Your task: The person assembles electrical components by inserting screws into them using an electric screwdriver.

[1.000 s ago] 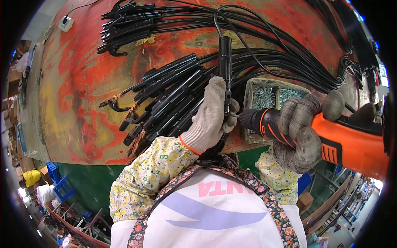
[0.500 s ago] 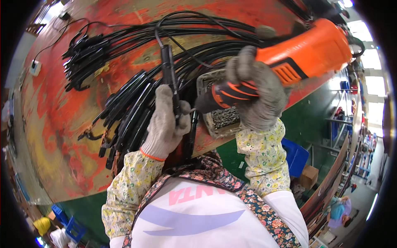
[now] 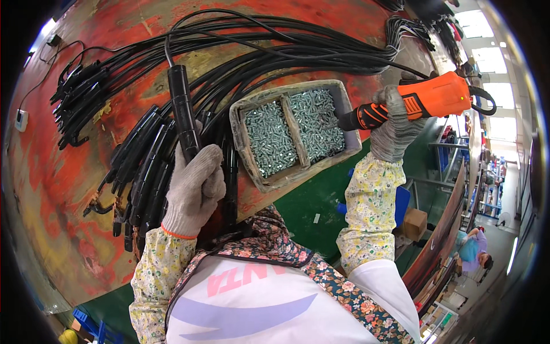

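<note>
My left hand [image 3: 197, 186], in a grey knit glove, is closed round the lower end of a black tubular handle [image 3: 182, 106] with a cable leaving its top. In my gloved right hand [image 3: 394, 123] is an orange and black electric screwdriver [image 3: 432, 96], its nose pointing left over the right edge of a two-part box [image 3: 266, 184]. Small silver screws [image 3: 269, 137] fill both compartments. The driver's bit cannot be made out against the screws. Several similar black handles [image 3: 146, 166] lie in a bundle beside my left hand.
Black cables [image 3: 298, 54] run across the worn red table [image 3: 63, 229] from the bundles to a tied coil at the far right. A second bundle [image 3: 80, 97] lies far left, near a small white box [image 3: 21, 120]. Beyond the right edge are a cardboard box [image 3: 413, 223] and a person [image 3: 474, 247].
My right hand has drawn the screwdriver away from the handle, rightward to the screw box's right edge. The left hand keeps hold of the handle. The view has shifted, showing more of the box.
</note>
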Demonstrator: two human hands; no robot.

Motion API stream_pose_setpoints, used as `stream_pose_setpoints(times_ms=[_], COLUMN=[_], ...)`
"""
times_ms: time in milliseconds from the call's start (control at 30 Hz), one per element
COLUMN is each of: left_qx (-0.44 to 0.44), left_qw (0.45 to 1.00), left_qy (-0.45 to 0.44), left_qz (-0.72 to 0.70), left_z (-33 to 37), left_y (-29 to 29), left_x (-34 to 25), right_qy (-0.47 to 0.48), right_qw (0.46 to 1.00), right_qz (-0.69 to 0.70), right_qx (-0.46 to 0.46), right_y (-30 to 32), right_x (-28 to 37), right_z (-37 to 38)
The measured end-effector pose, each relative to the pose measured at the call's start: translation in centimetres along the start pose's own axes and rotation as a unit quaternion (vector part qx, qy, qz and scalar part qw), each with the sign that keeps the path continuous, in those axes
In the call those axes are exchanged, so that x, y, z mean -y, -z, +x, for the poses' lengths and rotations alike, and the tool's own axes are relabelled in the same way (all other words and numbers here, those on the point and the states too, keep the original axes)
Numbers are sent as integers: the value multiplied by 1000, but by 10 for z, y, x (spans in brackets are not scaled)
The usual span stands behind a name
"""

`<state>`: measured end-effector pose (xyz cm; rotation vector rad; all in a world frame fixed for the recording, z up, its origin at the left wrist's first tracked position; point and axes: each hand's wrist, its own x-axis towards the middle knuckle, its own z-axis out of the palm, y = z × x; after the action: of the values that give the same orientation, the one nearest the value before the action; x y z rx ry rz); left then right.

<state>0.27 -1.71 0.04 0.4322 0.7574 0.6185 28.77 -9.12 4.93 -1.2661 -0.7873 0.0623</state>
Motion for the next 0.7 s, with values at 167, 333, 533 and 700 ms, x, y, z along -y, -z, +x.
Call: stream_pose_setpoints(times_ms=[167,333,533,700], left_qx=[-19,-21,-25,-26], left_qw=[999,999,999,999], left_qy=[12,6,3,7], left_qz=[24,29,27,34], left_z=[0,-1,-1,0], left_y=[-3,-5,-4,-3], left_x=[1,2,2,3], right_qy=[19,6,2,7], right_qw=[1000,1000,1000,999], right_qz=[-12,-4,-4,-19], right_qx=[-20,-8,-29,-39], right_y=[15,25,25,22], right_x=[-10,-12,-14,-14], right_z=[2,5,-4,-7])
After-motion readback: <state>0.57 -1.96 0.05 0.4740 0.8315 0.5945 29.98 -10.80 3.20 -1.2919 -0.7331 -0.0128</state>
